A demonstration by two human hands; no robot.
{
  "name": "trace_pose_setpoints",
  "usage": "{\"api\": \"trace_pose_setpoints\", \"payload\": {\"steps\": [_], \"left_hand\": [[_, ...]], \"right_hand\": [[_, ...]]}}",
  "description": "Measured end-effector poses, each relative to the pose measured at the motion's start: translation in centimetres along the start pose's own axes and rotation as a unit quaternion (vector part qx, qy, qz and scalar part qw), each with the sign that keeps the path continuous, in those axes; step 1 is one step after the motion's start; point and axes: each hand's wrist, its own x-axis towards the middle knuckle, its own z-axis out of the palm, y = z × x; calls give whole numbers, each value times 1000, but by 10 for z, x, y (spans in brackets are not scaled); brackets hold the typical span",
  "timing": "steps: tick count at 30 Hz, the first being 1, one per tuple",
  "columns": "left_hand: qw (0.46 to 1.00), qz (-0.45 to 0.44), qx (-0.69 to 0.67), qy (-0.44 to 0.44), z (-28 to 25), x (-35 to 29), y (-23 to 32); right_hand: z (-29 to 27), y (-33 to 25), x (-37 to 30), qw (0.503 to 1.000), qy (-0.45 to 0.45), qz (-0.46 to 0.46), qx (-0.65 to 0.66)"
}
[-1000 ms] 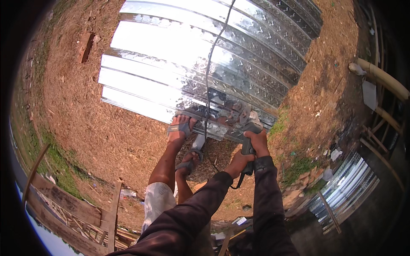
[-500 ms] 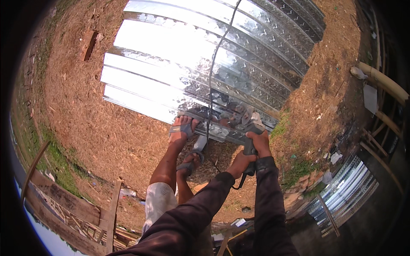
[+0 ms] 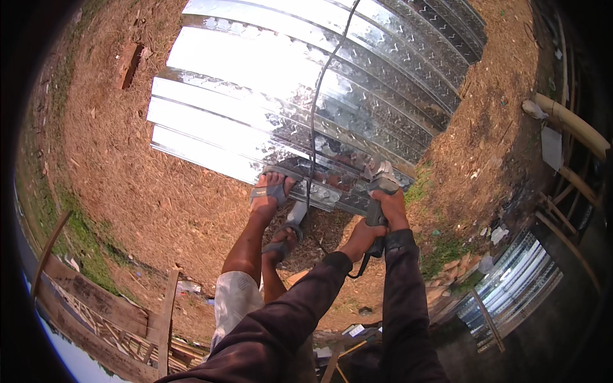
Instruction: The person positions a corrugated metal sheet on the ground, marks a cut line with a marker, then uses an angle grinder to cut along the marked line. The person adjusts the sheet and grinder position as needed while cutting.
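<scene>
My left hand (image 3: 364,237) and right hand (image 3: 392,209) are both closed firmly round the grinder (image 3: 377,213), at the near right corner of the metal sheet (image 3: 281,89). I'm probably cutting there; the next move calls for steady guiding.

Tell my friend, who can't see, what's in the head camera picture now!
A person's left hand and right hand grip a dark power tool at the near edge of shiny, ribbed metal sheeting. A dark cable crosses the sheeting, and a sandalled foot is at the same edge, with brown ground around.
</scene>
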Motion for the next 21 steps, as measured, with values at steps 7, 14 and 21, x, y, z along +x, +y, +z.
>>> {"api": "trace_pose_setpoints", "payload": {"steps": [7,14,21], "left_hand": [[1000,1,4,9,12,-5,25],[1000,16,-16,-1,10,4,18],[1000,-15,-3,1,11,6,18]], "right_hand": [[-6,-8,15,998,26,18,-50],[-8,-6,23,997,14,6,-70],[-8,-14,14,999,5,0,-47]]}}
